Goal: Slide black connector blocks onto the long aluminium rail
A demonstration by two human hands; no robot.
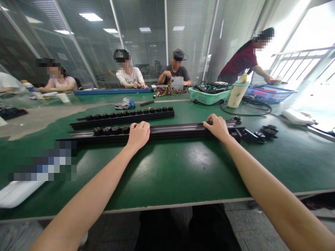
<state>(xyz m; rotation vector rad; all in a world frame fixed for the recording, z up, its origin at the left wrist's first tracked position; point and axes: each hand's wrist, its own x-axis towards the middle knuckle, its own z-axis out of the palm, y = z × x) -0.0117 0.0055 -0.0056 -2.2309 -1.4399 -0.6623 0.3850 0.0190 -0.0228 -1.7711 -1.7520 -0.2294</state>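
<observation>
Lengthwise on the smooth green counter (180, 174) lies a long, straight black rail with a shiny grey channel (178, 129), presumably set that way so both hands can reach along it. The left hand (139, 135) rests over its middle, I'd say to steady it; those fingers are bent close together, gripping what I can't tell from here. Toward its right end, the right hand (217, 127) seems to pinch a small dark piece (209, 122) between thumb and forefinger. Knobbly black parts (111, 130) line its left stretch.
</observation>
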